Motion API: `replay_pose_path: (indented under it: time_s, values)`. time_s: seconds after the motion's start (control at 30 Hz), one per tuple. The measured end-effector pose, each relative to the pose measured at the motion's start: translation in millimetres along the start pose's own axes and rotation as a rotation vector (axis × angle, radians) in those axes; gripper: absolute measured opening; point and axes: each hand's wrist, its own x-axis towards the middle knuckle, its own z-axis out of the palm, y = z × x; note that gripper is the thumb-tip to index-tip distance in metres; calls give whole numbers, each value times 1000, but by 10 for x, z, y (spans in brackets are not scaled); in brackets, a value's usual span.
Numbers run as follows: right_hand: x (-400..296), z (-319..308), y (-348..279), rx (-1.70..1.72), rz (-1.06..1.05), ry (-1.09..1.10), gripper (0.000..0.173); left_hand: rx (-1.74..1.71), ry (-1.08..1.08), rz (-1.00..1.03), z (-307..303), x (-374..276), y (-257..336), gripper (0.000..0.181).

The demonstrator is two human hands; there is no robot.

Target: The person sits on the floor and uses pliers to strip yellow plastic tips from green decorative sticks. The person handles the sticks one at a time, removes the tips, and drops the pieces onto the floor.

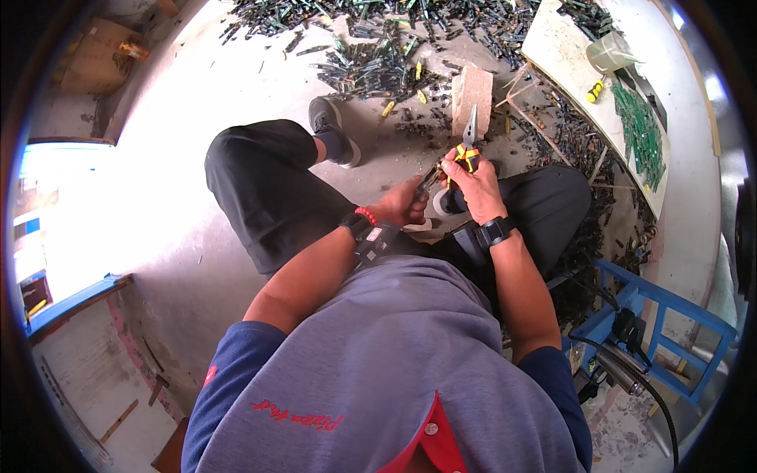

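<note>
My left hand [403, 202] grips a narrow dark piece [427, 179], which looks like a strip of electronic scrap; the fingers hide part of it. In my right hand [476, 186] is a pair of long-nose pliers [469, 137] with yellow, orange and black handles. The plier jaws point away from me and hold nothing that I can see. My right thumb and fingertips meet the far end of the dark piece, so both hands are close together between my knees. Beyond the pliers, a pale brick-like block [473, 97] rests on the floor.
Heaps of dark and green strips [378, 65] cover the floor ahead. To the right, a white board [562, 53] bears green strips [639, 136], a yellow-black screwdriver [595, 90] and a translucent plastic cup [612, 53]. A blue metal frame [662, 319] with a cabled device stands at my right.
</note>
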Motion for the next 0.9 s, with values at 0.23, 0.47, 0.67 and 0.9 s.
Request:
replay_pose_path:
  time_s: [0.23,0.47,0.67,0.9]
  values:
    - [65,-104,138,118,129,101,13,31,-3,10,63,-47,23,50]
    - [108,-166,199,111,236,126,13,64,-3,19,64,-47,15,49]
    - [116,-161,201,112,253,138,13,74,-26,40,61,-57,11,49]
    - [120,-178,215,118,268,138,14,74,-4,52,75,-83,19,49]
